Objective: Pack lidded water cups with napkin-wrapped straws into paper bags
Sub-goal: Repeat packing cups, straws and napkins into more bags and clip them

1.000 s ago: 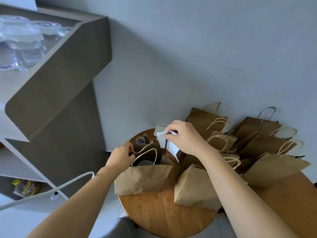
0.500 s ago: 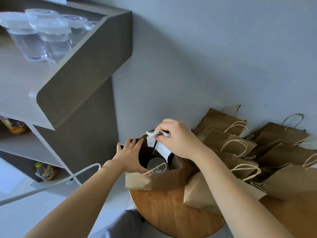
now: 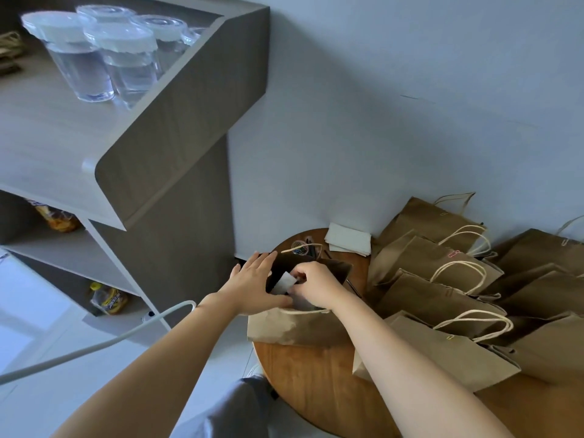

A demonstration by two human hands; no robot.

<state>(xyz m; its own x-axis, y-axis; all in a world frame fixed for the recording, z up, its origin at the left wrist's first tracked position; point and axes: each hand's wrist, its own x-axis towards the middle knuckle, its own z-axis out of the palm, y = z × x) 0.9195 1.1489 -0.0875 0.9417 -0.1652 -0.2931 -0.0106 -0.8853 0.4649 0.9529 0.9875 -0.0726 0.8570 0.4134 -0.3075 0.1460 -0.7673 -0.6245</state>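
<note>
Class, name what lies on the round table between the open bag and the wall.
Head view: a napkin stack, clips and dark straws lie behind the open bag.

Open paper bag (image 3: 294, 328) stands at near edge of round wooden table (image 3: 313, 380). Left hand (image 3: 252, 287), fingers straight, presses against bag's left side at the mouth. Right hand (image 3: 314, 284) inside the mouth, fingers curled, pinching a white napkin-wrapped straw (image 3: 283, 282). Stack of white napkins (image 3: 347, 240) at table's far edge against the wall. Several closed paper bags (image 3: 442, 270) with twine handles lie crowded on table's right. Grey shelf unit (image 3: 132, 147) at left; on top, lidded clear water cups (image 3: 98, 55) clustered together. Yellow packets on lower shelves, blurred. White cable (image 3: 94, 346) crosses lower left.
</note>
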